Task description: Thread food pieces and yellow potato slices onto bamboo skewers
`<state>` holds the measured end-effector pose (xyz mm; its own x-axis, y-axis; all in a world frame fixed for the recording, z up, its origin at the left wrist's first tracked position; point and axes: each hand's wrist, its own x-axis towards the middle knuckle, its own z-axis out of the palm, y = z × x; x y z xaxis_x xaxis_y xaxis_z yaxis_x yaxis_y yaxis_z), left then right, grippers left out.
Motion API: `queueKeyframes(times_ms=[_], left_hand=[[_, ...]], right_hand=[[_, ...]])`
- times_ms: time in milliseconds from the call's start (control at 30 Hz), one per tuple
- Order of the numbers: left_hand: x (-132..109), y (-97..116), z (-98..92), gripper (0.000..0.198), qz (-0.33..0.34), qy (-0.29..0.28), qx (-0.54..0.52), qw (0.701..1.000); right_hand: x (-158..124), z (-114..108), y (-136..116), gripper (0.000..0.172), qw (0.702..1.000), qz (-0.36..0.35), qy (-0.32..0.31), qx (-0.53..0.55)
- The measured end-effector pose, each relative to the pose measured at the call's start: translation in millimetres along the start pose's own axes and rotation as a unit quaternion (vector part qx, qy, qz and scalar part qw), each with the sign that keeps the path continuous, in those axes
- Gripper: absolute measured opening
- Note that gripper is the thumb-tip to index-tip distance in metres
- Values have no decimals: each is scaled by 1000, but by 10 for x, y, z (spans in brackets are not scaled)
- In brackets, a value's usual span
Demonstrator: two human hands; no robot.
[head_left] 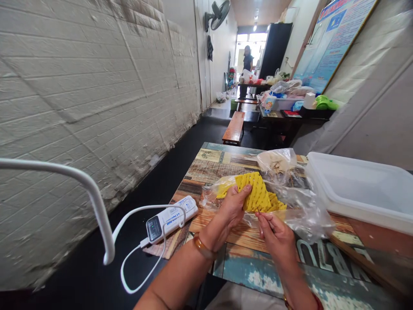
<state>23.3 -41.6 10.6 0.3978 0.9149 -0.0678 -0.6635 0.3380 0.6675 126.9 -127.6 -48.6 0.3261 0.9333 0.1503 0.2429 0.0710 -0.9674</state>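
Observation:
My left hand point(232, 206) is closed on a bright yellow piece with rows of diagonal slits point(254, 191), thumb on top. The piece is held tilted above the table. My right hand point(277, 234) pinches at its lower edge, thumb and fingertips pressed together. What sits between those fingertips is too small to make out. More of the yellow slitted material point(275, 203) lies just behind, on a clear plastic bag point(306, 211). A second clear bag point(277, 161) with pale beige contents rests farther back.
A white plastic tub point(358, 183) stands at the right of the wood-patterned table point(238, 258). A brown wooden strip point(361, 260) lies near it. At the left edge is a white power bank point(172, 217) with a looping white cable point(122, 267). A person point(248, 60) stands far back.

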Motion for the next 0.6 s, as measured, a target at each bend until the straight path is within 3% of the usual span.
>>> queueKeyframes(times_ms=[600], left_hand=[[-1,-12,15,45,0,17,-16,1000]], right_hand=[[-8,19,24,37,998,-39,15,-50]])
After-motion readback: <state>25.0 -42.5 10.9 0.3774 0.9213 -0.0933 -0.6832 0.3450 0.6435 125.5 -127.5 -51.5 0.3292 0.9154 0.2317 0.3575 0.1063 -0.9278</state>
